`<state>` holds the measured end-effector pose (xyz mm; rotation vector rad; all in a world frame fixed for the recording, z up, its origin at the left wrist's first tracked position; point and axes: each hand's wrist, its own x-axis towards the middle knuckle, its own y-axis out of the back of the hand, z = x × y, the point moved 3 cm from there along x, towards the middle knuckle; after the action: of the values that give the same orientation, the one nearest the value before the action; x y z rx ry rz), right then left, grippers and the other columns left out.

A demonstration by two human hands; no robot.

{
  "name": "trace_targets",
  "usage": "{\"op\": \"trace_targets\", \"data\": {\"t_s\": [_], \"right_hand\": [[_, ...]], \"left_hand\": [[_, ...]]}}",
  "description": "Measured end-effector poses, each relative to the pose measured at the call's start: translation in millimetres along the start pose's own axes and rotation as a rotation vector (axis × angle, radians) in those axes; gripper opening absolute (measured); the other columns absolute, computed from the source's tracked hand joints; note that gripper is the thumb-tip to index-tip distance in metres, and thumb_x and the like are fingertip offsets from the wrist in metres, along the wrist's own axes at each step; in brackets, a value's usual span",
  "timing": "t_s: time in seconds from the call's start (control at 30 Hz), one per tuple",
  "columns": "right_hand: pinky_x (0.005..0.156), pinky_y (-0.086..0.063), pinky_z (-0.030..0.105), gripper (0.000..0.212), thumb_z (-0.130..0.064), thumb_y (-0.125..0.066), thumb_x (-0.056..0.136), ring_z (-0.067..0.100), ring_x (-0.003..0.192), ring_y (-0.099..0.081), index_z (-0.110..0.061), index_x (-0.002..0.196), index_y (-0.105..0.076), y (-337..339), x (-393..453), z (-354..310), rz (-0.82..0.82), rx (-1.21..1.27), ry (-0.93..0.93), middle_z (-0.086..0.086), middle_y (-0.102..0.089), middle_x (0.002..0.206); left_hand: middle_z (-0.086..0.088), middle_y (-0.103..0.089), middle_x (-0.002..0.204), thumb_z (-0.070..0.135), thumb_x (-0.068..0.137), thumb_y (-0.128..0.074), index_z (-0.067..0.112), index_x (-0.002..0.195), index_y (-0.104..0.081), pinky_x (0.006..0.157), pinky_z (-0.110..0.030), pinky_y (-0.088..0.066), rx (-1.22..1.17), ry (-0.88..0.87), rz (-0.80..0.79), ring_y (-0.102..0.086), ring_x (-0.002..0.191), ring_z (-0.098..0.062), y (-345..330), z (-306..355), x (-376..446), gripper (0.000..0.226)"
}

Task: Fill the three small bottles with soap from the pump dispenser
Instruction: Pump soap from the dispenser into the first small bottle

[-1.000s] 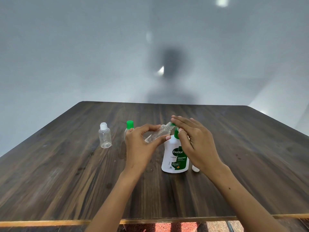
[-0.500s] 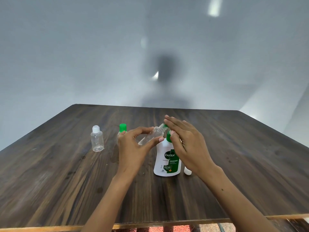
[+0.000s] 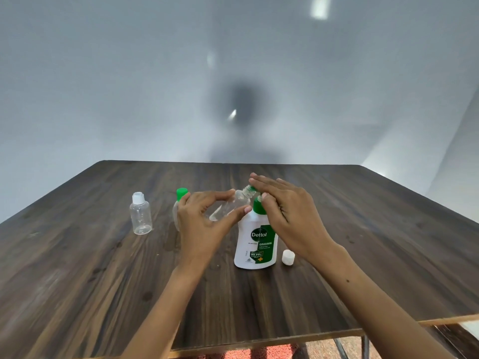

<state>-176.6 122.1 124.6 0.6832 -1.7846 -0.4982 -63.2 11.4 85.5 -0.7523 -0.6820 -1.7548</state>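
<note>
Clear plastic is what I'm working with from the head view: my left hand (image 3: 204,216) pinches an open small bottle (image 3: 228,207) between thumb and fingers, tilted so its threaded neck points up and to the right, straight at the spout of the pump dispenser (image 3: 255,242). I hold it slanted like that so the mouth sits right under the nozzle and the soap should run down the inside wall rather than drip on the desk (image 3: 363,242).

My right hand (image 3: 287,216) lies flat with straight fingers over the green pump head, grasping nothing, just pressing from above; the palm hides the nozzle, so I cannot tell whether soap is coming out. The bottle looks empty to me, so I judge this as the start of its filling.

Its white cap (image 3: 288,257) stands on the desk just right of the dispenser, parked close so I can screw it back on afterwards. Further left wait the other two: a green-capped bottle (image 3: 181,196) partly behind my left hand, and a white-capped bottle (image 3: 140,215) well apart, both upright and closed. The white-capped one appears empty; the green-capped one I cannot judge.
</note>
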Motion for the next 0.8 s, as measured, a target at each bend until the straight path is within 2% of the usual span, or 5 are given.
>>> {"op": "trace_targets", "data": {"t_s": [0.2, 0.3, 0.43, 0.53, 0.8], "right_hand": [[0.108, -0.035, 0.033, 0.054, -0.033, -0.026, 0.090, 0.003, 0.127, -0.046, -0.013, 0.126, -0.061, -3, 0, 0, 0.007, -0.009, 0.014, -0.003, -0.054, 0.135], [0.109, -0.034, 0.033, 0.053, -0.032, -0.026, 0.092, 0.002, 0.128, -0.044, -0.013, 0.128, -0.059, -3, 1, 1, 0.011, -0.039, 0.033, -0.003, -0.052, 0.137], [0.108, -0.037, 0.034, 0.050, -0.032, -0.028, 0.092, -0.001, 0.126, -0.045, -0.015, 0.126, -0.060, -2, 0, 6, 0.040, -0.009, 0.037, -0.005, -0.055, 0.134], [0.106, -0.039, 0.037, 0.049, -0.031, -0.030, 0.092, 0.000, 0.124, -0.047, -0.014, 0.124, -0.062, -3, 1, 7, 0.048, 0.028, 0.038, -0.005, -0.057, 0.131], [0.110, -0.030, 0.022, 0.052, -0.033, -0.027, 0.093, -0.001, 0.129, -0.040, -0.011, 0.130, -0.057, 0, 4, 1, -0.006, -0.074, 0.054, -0.003, -0.051, 0.137]], "left_hand": [[0.016, -0.071, 0.089, 0.054, 0.070, -0.074, 0.022, 0.096, -0.076, 0.092, -0.038, -0.043, 0.045, -0.139, 0.026, -0.062, 0.089, -0.002, -3, -13, -3, 0.041], [0.016, -0.070, 0.092, 0.053, 0.072, -0.073, 0.024, 0.099, -0.075, 0.093, -0.041, -0.041, 0.059, -0.190, 0.067, -0.062, 0.090, -0.003, -4, -14, -1, 0.040], [0.024, -0.064, 0.094, 0.049, 0.073, -0.073, 0.023, 0.098, -0.075, 0.090, -0.042, -0.040, 0.125, -0.302, 0.124, -0.059, 0.085, -0.002, -6, -14, 3, 0.035], [0.022, -0.066, 0.092, 0.049, 0.074, -0.074, 0.023, 0.099, -0.074, 0.088, -0.043, -0.040, 0.148, -0.330, 0.148, -0.060, 0.082, -0.004, -7, -16, 3, 0.036], [0.023, -0.062, 0.090, 0.049, 0.074, -0.072, 0.019, 0.094, -0.074, 0.090, -0.048, -0.040, 0.164, -0.327, 0.180, -0.057, 0.082, -0.003, -7, -15, 0, 0.036]]}}
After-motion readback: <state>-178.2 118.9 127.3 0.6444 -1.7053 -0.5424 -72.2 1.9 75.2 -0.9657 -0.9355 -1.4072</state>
